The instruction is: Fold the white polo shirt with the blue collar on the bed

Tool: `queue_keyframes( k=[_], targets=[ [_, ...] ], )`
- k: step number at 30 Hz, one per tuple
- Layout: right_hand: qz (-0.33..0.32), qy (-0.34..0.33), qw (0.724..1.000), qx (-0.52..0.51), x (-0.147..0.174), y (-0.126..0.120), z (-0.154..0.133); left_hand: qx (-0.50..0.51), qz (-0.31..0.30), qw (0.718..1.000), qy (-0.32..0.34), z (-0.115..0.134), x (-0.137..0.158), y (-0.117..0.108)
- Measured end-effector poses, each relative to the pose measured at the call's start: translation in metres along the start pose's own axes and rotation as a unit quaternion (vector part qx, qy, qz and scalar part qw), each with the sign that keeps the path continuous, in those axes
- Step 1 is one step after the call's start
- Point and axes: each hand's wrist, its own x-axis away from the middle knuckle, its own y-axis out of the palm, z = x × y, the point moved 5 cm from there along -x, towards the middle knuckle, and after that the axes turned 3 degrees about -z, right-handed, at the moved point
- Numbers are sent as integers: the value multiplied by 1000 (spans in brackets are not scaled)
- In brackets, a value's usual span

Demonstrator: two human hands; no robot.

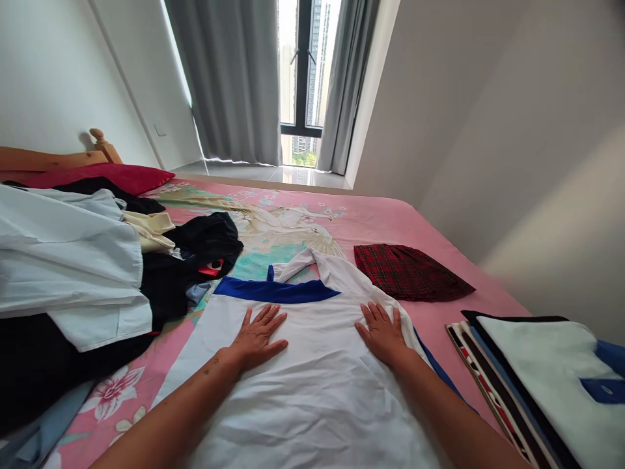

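Note:
A white shirt [312,384] with a blue band near its top lies spread on the bed in front of me, its collar end pointing away. My left hand [261,335] rests on the fabric just below the blue band, palm down with fingers apart. Flat on the shirt's right side is my right hand [381,329], its fingers also spread. Neither hand holds anything. Wrinkles run across the cloth between and below my hands. The shirt's near edge is out of view.
A heap of loose clothes [73,260] covers the bed's left side. A red plaid garment [410,272] lies flat beyond my right hand. At the right edge sits a stack of folded clothes [537,365]. The pink floral bedsheet [375,218] reaches toward the window.

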Motion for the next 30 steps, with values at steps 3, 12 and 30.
queue_keyframes(
  k=[3,12,30],
  targets=[
    [1,2,1000,31,1,-2,-1,-8,19,997,-69,-34,-3,-12],
    [34,-77,995,49,-45,-60,-31,-36,165,938,-304,-166,-21,-62],
    [146,-169,951,-216,-150,-104,-197,11,283,910,-302,-181,-25,-25]
  ],
)
